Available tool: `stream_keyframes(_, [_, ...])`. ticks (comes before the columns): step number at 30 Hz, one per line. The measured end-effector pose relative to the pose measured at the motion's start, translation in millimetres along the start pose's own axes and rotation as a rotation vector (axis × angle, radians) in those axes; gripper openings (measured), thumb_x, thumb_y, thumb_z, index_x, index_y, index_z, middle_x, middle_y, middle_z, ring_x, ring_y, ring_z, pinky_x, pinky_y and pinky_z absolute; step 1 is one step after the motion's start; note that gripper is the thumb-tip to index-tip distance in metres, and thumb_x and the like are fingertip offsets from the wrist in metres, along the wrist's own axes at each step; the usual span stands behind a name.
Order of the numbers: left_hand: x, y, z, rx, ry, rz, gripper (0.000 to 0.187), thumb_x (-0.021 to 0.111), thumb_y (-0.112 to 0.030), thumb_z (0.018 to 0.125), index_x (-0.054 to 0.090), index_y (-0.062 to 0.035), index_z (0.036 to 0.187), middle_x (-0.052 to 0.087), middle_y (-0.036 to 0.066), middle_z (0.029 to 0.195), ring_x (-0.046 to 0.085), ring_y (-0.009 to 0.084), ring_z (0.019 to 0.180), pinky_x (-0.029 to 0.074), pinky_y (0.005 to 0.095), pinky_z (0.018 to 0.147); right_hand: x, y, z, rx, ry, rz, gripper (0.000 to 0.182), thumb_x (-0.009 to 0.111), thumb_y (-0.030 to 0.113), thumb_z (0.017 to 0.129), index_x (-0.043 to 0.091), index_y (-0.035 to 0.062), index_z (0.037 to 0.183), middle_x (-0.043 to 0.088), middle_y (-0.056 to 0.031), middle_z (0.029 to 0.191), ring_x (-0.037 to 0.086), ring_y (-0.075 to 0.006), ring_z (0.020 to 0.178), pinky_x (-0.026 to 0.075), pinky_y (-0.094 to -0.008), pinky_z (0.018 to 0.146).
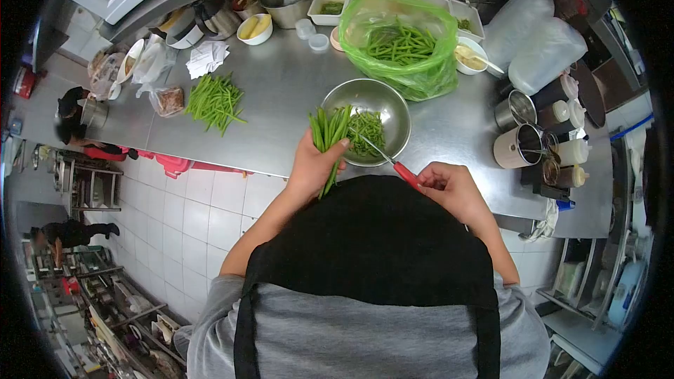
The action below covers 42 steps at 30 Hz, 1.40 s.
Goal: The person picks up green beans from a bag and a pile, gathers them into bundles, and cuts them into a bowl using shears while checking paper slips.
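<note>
My left hand (316,161) is closed around a bunch of green beans (328,128), held upright at the left rim of a steel mixing bowl (399,114). Small green bean pieces (367,128) lie inside that bowl. In my right hand (451,188) is a small knife (404,173) with a red handle; its thin blade reaches over the bowl's near rim toward the beans. Behind the bowl, more long beans fill a green plastic bag (432,74). A pile of green beans (214,102) rests on the steel counter to the left.
Along the back of the steel counter (274,98) stand white containers (330,5), a steel pot (288,1) and a bowl with yellow pieces (255,29). Sauce bottles (572,152) and a metal pitcher (516,146) are at the right. Two people are farther left.
</note>
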<state>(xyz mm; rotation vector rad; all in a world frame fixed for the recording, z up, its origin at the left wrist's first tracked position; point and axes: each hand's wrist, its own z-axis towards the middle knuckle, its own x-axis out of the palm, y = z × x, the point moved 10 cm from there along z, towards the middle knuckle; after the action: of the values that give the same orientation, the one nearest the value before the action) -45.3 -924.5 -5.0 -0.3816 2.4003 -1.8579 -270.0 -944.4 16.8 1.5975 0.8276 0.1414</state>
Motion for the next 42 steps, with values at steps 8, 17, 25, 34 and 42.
stream_keyframes(8, [-2, -1, 0, 0.036, -0.026, 0.051, 0.026, 0.059, -0.008, 0.085, 0.043, -0.0013, 0.105, 0.06, 0.009, 0.085, 0.053, 0.0113, 0.054, 0.044, 0.0237, 0.047, 0, -2, -1, 0.071, 0.023, -0.042, 0.012, 0.069, 0.01, 0.074, 0.062, 0.0011, 0.079, 0.059, -0.0017, 0.063, 0.052, -0.0067, 0.055, 0.043, -0.0221, 0.053])
stream_keyframes(17, [2, -1, -2, -0.001, -0.003, -0.084, 0.024, 0.058, -0.006, 0.084, 0.044, -0.0026, 0.104, 0.055, 0.005, 0.078, 0.052, 0.0109, 0.054, 0.043, 0.0238, 0.047, 3, -5, 1, 0.105, 0.067, -0.017, 0.008, 0.064, 0.003, 0.077, 0.061, -0.0002, 0.083, 0.06, -0.0013, 0.069, 0.054, -0.0058, 0.063, 0.043, -0.0209, 0.059])
stream_keyframes(25, [4, 6, 0, -0.037, 0.068, -0.112, 0.021, 0.056, -0.009, 0.086, 0.045, -0.0027, 0.103, 0.056, 0.007, 0.082, 0.051, 0.0129, 0.055, 0.042, 0.0255, 0.047, 4, -11, 3, 0.1, 0.089, 0.125, 0.011, 0.065, 0.006, 0.077, 0.061, 0.0, 0.084, 0.06, -0.0015, 0.069, 0.053, -0.0064, 0.061, 0.043, -0.0217, 0.056])
stream_keyframes(34, [3, 10, -2, -0.101, 0.063, -0.196, 0.02, 0.056, -0.009, 0.086, 0.046, -0.0025, 0.101, 0.054, 0.006, 0.079, 0.051, 0.0134, 0.056, 0.042, 0.0249, 0.048, -9, -6, 2, 0.078, 0.046, 0.078, 0.014, 0.066, 0.006, 0.075, 0.06, -0.0001, 0.085, 0.06, -0.0012, 0.07, 0.053, -0.006, 0.062, 0.043, -0.0206, 0.057])
stream_keyframes(42, [-13, 5, 5, 0.0, -0.033, -0.158, 0.018, 0.058, -0.009, 0.085, 0.047, -0.0031, 0.098, 0.054, 0.004, 0.077, 0.05, 0.0115, 0.055, 0.04, 0.0237, 0.048, -20, -11, -4, 0.002, 0.108, -0.014, 0.021, 0.067, 0.015, 0.072, 0.06, 0.0003, 0.086, 0.062, -0.0053, 0.071, 0.056, -0.0098, 0.064, 0.045, -0.0249, 0.06])
